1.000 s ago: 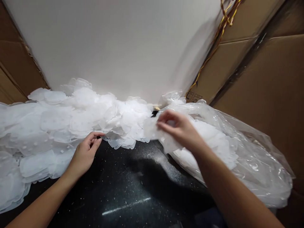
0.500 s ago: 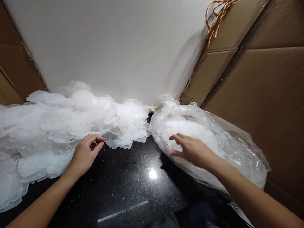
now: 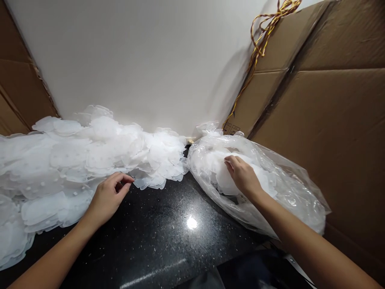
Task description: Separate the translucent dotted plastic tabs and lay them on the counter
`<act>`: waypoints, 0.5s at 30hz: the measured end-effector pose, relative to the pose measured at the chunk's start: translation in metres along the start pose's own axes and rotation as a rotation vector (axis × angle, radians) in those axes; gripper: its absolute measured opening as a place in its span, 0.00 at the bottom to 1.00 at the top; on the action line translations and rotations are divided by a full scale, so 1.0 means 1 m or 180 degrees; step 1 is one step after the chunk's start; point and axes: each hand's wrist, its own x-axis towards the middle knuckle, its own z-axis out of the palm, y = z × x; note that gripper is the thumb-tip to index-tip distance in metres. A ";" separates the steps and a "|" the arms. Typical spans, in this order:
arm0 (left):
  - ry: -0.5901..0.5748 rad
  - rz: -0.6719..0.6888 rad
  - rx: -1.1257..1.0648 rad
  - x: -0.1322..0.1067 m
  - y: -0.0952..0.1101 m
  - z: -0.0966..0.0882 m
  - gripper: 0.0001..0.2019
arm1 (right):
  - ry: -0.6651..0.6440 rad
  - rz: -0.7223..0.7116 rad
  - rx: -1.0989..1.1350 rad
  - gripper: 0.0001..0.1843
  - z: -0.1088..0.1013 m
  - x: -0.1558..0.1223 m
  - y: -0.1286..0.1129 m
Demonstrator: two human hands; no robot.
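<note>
My left hand (image 3: 111, 196) rests over the black speckled counter at the front edge of a heap of thin, frosted white plastic pieces (image 3: 114, 140). Its thumb and forefinger meet in a pinch; anything between them is too small to make out. On the right, a clear plastic bag (image 3: 296, 196) lies with its mouth spread, holding more of the same white pieces (image 3: 225, 180). My right hand (image 3: 243, 174) reaches over the bag's opening, fingers closed at the upper edge of a white piece, whose pinched part the fingers hide.
A pale wall (image 3: 144, 60) rises behind the heap. Cardboard stands at the left (image 3: 24, 80) and a large carton (image 3: 337, 120) at the right, with twisted yellow-brown wire (image 3: 258, 44) hanging along it. A small clear bag (image 3: 209, 127) sits behind the larger one. Something dark lies at the bottom right.
My right hand has moved further over the bag's opening, and its spread fingers have closed on a white piece. My left hand stays in nearly the same place. The view has shifted slightly.
</note>
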 end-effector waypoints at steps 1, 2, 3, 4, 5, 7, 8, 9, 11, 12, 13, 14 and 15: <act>-0.0023 0.0009 -0.0004 0.000 0.001 0.000 0.12 | -0.0100 -0.0012 -0.0290 0.14 0.001 0.002 -0.005; -0.0048 0.0015 -0.0011 0.000 0.001 0.000 0.12 | -0.0218 -0.0120 -0.0568 0.15 0.002 0.003 -0.012; -0.0077 0.0019 -0.0018 -0.001 0.002 0.000 0.12 | -0.0309 -0.0314 -0.0821 0.15 0.003 0.003 -0.019; -0.0109 0.0026 -0.0024 -0.002 0.002 0.000 0.12 | -0.0338 -0.0538 -0.1038 0.16 0.003 0.002 -0.026; -0.0130 0.0035 -0.0029 -0.002 0.002 0.000 0.12 | -0.0319 -0.0734 -0.1215 0.17 0.002 0.001 -0.033; -0.0153 0.0064 -0.0030 -0.003 0.002 -0.001 0.12 | -0.0360 -0.0944 -0.1409 0.16 -0.002 -0.002 -0.043; -0.0157 0.0079 -0.0025 -0.004 0.002 0.000 0.12 | -0.0512 -0.0963 -0.1402 0.16 -0.005 -0.002 -0.046; -0.0155 0.0093 -0.0020 -0.004 0.002 0.000 0.12 | -0.0730 -0.0956 -0.1350 0.15 -0.008 -0.003 -0.048; -0.0153 0.0116 -0.0014 -0.004 0.001 0.000 0.12 | -0.1189 -0.0950 -0.1181 0.15 -0.013 -0.006 -0.050; -0.0153 0.0126 -0.0017 -0.004 0.000 0.000 0.12 | -0.1340 -0.0919 -0.1068 0.16 -0.014 -0.008 -0.050; -0.0151 0.0138 -0.0022 -0.003 0.000 0.001 0.12 | -0.1407 -0.0866 -0.0966 0.18 -0.015 -0.012 -0.050; -0.0150 0.0154 -0.0027 -0.003 -0.001 0.001 0.11 | -0.1410 -0.0823 -0.0894 0.18 -0.014 -0.015 -0.050; -0.0149 0.0170 -0.0030 -0.003 -0.001 0.001 0.11 | -0.1389 -0.0817 -0.0843 0.18 -0.014 -0.019 -0.049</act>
